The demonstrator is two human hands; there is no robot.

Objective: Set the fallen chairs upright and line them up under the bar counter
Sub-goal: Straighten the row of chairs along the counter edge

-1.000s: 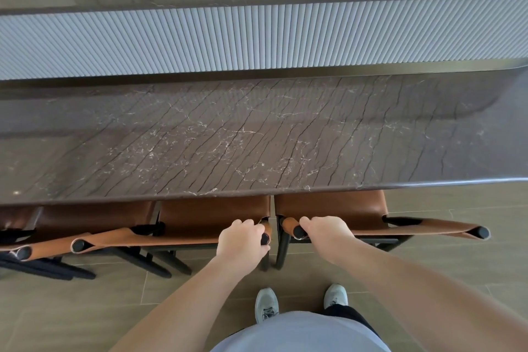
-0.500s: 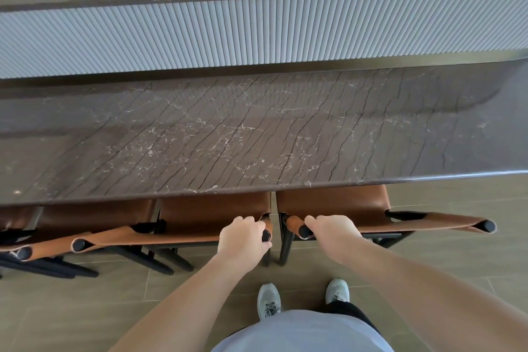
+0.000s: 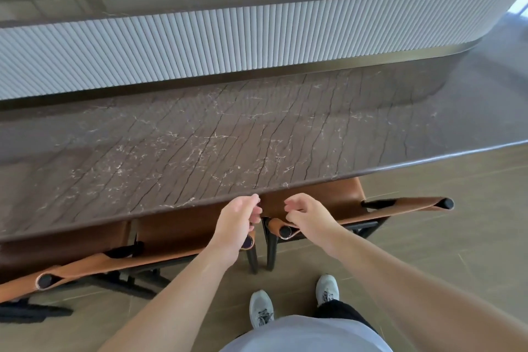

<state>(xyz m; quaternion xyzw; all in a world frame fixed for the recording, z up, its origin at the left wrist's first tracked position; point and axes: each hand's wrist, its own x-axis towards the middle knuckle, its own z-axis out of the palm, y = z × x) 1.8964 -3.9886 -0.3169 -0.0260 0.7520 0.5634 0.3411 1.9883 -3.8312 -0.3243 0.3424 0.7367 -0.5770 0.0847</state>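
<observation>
Nothing is held: left hand point(image 3: 238, 224) and right hand point(image 3: 307, 216) hover, loosely curled, above two upright chairs point(image 3: 337, 206) tucked under the tabletop point(image 3: 200, 137) near edge.

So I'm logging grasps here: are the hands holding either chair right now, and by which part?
Nothing is held. The left hand and right hand hover loosely curled above the chairs' backrest ends.

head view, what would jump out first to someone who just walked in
The long dark veined bar counter fills the middle of the frame. At its near edge the left hand and right hand hover with loosely curled fingers above two tan leather chairs tucked side by side underneath.
</observation>
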